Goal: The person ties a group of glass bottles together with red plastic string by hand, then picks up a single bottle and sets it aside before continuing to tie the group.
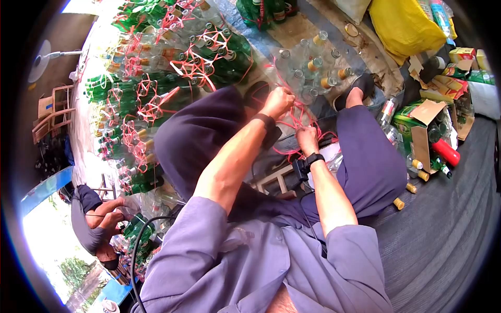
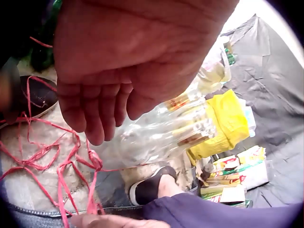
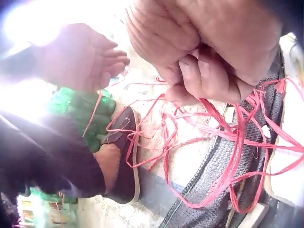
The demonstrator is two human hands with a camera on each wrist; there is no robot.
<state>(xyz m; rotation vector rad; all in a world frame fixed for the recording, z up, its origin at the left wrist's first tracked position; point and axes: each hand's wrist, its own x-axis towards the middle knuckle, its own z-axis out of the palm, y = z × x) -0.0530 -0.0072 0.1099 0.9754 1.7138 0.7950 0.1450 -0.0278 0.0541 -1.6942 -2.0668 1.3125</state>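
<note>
Pink string (image 2: 97,163), thin, flat and ribbon-like, is shown slack and tangled in open loops with small knots. One part is gripped in the right hand (image 3: 209,52); other loops are draped across grey woven fabric (image 3: 202,178).

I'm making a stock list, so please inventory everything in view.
green bottles: many, green, left
clear bottles: several, some gold-capped, ahead
pink string: tangled, uncountable, between legs
yellow bag: one, upper right
cartons: several, multicoloured, right
red cylinder: one, by cartons
dark sheet: one, lower right
fan: one, white, far left
second person: one, dark-clothed, lower left
shoes: two, dark, on feet
left hand: one, bare, above string
right hand: one, bare, gripping string
</note>
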